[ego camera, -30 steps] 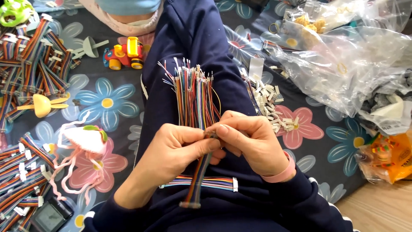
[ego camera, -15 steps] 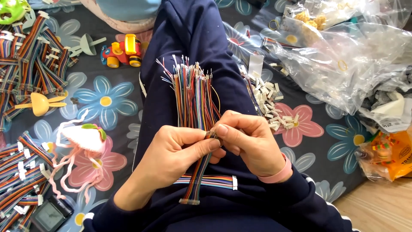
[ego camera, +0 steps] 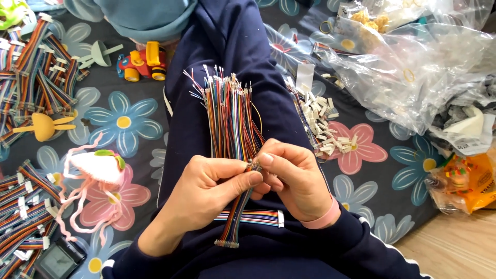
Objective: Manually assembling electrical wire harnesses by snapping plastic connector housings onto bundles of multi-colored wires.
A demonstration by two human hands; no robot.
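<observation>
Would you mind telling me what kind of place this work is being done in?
Most likely a home, with piecework done seated on the floor: a flower-patterned mat lies over wooden flooring, a toy truck sits nearby, and both hands work a bundle of coloured wires on the lap.

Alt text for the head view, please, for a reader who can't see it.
Both hands, left hand and right hand, pinch a bundle of multicoloured wires over a lap in navy trousers. White connector housings lie on the flowered mat.
</observation>
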